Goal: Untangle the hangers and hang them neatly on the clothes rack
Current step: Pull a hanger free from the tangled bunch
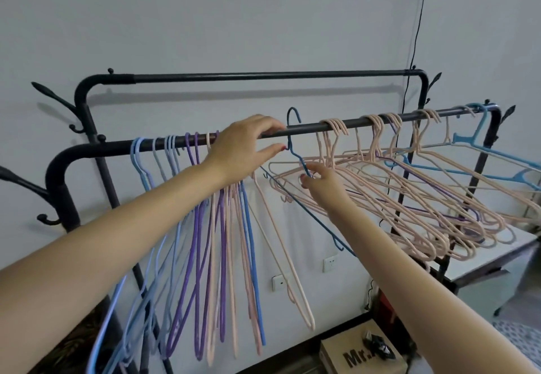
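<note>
A black clothes rack has a front rail [304,128] and a higher back rail [263,76]. My left hand [243,147] pinches the neck of a dark blue hanger [310,212], whose hook rises above the front rail. My right hand [317,179] grips the same hanger's shoulder just below. Left of my hands, light blue, purple and pink hangers [202,227] hang straight down in a row. To the right, a tangled bunch of pink hangers [409,198], with a purple and a light blue plastic one [497,166], hangs skewed from the rail.
Coat hooks [46,218] stick out of the rack's left post. A white table [497,253] stands behind the tangled bunch at the right. A cardboard box [360,353] lies on the floor below. Wall sockets [279,281] and a black cable [415,37] are on the wall.
</note>
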